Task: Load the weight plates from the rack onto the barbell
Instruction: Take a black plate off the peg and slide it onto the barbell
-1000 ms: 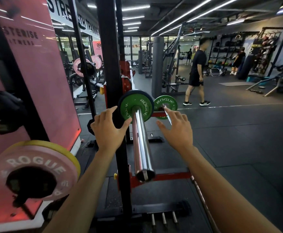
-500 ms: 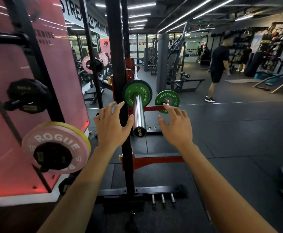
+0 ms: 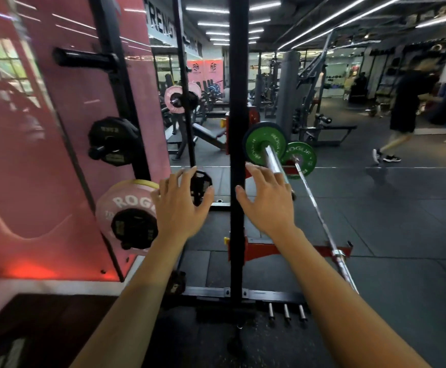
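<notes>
While both our arms reached forward, the left hand (image 3: 180, 205) and the right hand (image 3: 265, 201) hung in the air with fingers spread, each grip released and holding nothing. Between them rose the black steel upright (image 3: 238, 155) of the rack, standing squarely in the way. Behind our right hand ran the chrome barbell sleeve (image 3: 275, 162), already carrying a green round weight plate (image 3: 253, 147); a second green plate (image 3: 303, 155) showed just beyond it. To the left, on pegs of the rack, sat a pink round bumper plate (image 3: 118, 205) with a small black plate (image 3: 133, 229) in front of it, and a black plate (image 3: 111, 140) higher up. Behind our left fingers we saw another small black plate (image 3: 202, 181). Far right, a person in dark clothes (image 3: 405, 107) crossed the dark rubber floor (image 3: 389, 208).
</notes>
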Demonstrator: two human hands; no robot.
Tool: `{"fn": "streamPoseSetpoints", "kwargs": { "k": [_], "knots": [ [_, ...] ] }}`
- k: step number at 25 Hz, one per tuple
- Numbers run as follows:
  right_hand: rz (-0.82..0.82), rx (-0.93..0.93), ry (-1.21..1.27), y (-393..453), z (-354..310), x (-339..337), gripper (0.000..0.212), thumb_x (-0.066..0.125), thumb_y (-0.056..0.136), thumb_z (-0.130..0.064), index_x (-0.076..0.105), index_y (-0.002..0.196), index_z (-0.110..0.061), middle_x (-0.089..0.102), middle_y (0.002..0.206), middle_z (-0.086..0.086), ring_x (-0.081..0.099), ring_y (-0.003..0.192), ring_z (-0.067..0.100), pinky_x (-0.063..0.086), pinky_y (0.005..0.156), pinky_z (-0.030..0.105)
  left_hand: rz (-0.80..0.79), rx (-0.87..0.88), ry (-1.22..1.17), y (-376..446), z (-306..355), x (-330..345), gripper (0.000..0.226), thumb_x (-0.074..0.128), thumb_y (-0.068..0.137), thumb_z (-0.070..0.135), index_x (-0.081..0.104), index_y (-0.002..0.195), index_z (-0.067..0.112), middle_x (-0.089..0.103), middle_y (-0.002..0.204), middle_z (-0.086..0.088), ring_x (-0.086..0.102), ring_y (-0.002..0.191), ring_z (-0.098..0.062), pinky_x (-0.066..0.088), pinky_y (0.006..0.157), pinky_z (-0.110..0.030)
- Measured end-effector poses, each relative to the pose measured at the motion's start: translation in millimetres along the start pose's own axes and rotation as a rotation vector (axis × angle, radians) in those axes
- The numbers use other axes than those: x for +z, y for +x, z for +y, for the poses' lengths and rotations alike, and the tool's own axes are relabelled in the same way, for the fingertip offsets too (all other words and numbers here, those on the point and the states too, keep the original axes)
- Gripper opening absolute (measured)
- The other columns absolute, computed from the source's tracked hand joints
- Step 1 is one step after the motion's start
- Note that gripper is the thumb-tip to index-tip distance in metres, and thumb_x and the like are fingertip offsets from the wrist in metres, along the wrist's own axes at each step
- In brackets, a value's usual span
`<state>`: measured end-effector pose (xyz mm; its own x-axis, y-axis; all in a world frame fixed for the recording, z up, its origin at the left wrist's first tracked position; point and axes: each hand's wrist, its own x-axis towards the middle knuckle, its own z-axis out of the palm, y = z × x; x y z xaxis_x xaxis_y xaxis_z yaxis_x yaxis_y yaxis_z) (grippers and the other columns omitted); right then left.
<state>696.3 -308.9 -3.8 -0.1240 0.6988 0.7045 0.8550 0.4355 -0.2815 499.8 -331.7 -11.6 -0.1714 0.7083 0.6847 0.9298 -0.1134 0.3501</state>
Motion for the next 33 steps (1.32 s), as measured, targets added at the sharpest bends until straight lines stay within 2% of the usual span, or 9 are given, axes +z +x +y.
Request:
{"fn": "streamPoseSetpoints", "kwargs": {
  "k": [5,9,14,22,27,33],
  "knots": [
    [-0.092,-0.142,0.083,2.8,-144.2,69.1,0.062,0.041,0.088,-0.056,0.050,0.136,-0.019,0.058,0.129,0.005,0.051,0.113,0.033,0.045,0.085,0.048,0.062,-0.123,0.115,-21.0,-127.3,-88.6,0.063,0.039,0.085,0.064,0.047,0.138,0.030,0.049,0.137,0.004,0.041,0.127,-0.027,0.035,0.101,-0.050],
    [-0.134,-0.250,0.157,0.3,-262.6,108.5,0.057,0.048,0.090,-0.053,0.049,0.136,-0.019,0.058,0.129,0.004,0.051,0.114,0.033,0.043,0.088,0.048,0.149,-0.181,0.248,-41.3,-219.2,-165.5,0.065,0.036,0.086,0.065,0.049,0.138,0.027,0.053,0.134,-0.001,0.044,0.120,-0.028,0.034,0.096,-0.046],
    [-0.175,-0.310,0.237,-4.7,-342.0,133.5,0.055,0.047,0.093,-0.051,0.045,0.140,-0.021,0.055,0.132,0.003,0.048,0.119,0.030,0.038,0.095,0.045,0.192,-0.256,0.313,-52.9,-283.9,-214.2,0.062,0.035,0.089,0.064,0.050,0.137,0.027,0.055,0.132,0.000,0.047,0.120,-0.027,0.034,0.095,-0.045],
    [-0.150,-0.229,0.265,35.2,-332.9,185.9,0.053,0.051,0.093,-0.049,0.046,0.138,-0.022,0.058,0.128,0.003,0.050,0.117,0.030,0.042,0.095,0.043,0.114,-0.256,0.224,-15.5,-326.7,-157.0,0.060,0.036,0.090,0.064,0.047,0.139,0.030,0.055,0.131,0.002,0.045,0.122,-0.025,0.032,0.098,-0.046],
    [-0.122,-0.118,0.262,85.5,-303.9,246.2,0.054,0.048,0.094,-0.050,0.049,0.136,-0.016,0.060,0.125,0.007,0.052,0.113,0.032,0.044,0.092,0.044,0.100,-0.233,0.199,39.5,-355.4,-108.7,0.060,0.038,0.089,0.064,0.047,0.138,0.030,0.055,0.132,0.003,0.045,0.121,-0.024,0.035,0.099,-0.047],
    [-0.096,-0.052,0.279,170.3,-277.8,298.5,0.055,0.050,0.093,-0.050,0.045,0.139,-0.020,0.058,0.128,0.006,0.049,0.117,0.029,0.046,0.092,0.045,0.132,-0.217,0.159,126.2,-378.2,-64.3,0.065,0.036,0.086,0.064,0.051,0.136,0.026,0.056,0.132,0.002,0.045,0.123,-0.024,0.031,0.099,-0.043]
  ]
}}
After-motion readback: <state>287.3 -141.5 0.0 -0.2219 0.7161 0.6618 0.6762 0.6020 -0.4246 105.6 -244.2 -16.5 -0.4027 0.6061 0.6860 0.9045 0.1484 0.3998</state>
